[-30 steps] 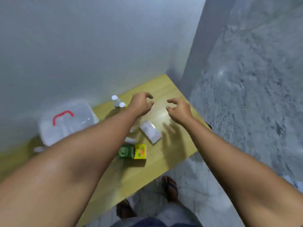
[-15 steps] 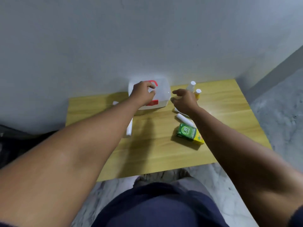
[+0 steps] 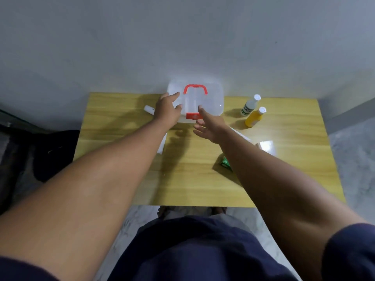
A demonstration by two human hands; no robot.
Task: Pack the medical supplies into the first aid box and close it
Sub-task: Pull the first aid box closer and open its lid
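Note:
The first aid box (image 3: 211, 102), translucent white with a red handle (image 3: 195, 88) and a red latch (image 3: 192, 116), stands closed at the back of the wooden table (image 3: 192, 179). My left hand (image 3: 166, 110) rests with spread fingers on the box's left side. My right hand (image 3: 211, 127) hovers open just in front of the latch, holding nothing. Right of the box stand a white bottle (image 3: 250, 106) and a yellow bottle (image 3: 254, 117). A green carton (image 3: 225, 163) and a shiny white packet (image 3: 266, 147) lie partly hidden beside my right forearm.
A white tube (image 3: 149, 109) lies left of the box and another white item (image 3: 162, 144) peeks out under my left forearm. The table backs onto a grey wall. A dark object (image 3: 54, 153) sits on the floor at the left.
The view has swung from the table's right end to face the box squarely. Both hands have come to the box, the left onto its side, the right at its latch.

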